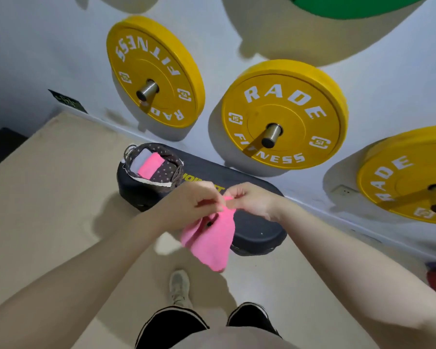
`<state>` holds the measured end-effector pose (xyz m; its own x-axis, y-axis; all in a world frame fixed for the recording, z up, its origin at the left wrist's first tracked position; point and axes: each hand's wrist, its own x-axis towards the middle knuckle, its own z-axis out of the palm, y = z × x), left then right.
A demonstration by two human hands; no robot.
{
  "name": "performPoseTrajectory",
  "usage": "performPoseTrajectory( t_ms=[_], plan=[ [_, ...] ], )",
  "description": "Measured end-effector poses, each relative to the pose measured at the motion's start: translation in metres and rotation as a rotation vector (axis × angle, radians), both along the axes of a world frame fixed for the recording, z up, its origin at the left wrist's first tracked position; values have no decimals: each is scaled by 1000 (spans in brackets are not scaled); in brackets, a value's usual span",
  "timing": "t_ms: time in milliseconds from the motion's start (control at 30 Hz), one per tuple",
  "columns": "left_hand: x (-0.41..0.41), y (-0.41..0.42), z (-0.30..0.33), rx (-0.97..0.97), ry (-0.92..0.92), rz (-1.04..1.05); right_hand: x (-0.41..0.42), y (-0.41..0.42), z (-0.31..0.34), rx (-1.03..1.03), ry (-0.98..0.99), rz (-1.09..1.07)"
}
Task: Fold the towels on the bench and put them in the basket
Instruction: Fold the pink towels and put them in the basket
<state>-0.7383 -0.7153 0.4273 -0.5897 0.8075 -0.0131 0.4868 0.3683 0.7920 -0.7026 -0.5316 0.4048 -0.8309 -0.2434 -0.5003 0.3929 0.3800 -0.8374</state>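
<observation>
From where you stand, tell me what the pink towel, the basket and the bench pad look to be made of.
Pink towel: soft matte cloth, likely microfibre or terry; it hangs limp and folds.
Basket: dark woven wicker or wire by its ribbed rim, with a dotted fabric lining.
Bench pad: black, smooth, slightly glossy, probably vinyl over padding.

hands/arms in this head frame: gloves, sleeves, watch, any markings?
Left hand and right hand are both bare: no gloves, rings or markings visible. Forearms are bare through the whole frame, with no sleeves, watch or wristbands in view. No cables or trackers on either arm.
</observation>
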Motion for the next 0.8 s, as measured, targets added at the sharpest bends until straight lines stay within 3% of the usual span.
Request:
performPoseTrajectory(
  t_ms=[100, 233, 467, 567, 800],
  plan=[
    [-38, -19, -12, -93, -183, 33, -27, -16, -4, -60, 89, -180],
    [-87, -21, -34, -24, -400, 112, -46, -28, -9, -9, 186, -231],
    [-128, 4, -59, -273, -165, -260, -46, -26, -25, 216, 251, -286],
    [-135, 13, -68, -296, -114, -303, -42, -12, -29, 307, 212, -261],
    [-125, 15, -113, -492, -13, -341, -10, 29, -72, 566, -52, 28]
  ],
)
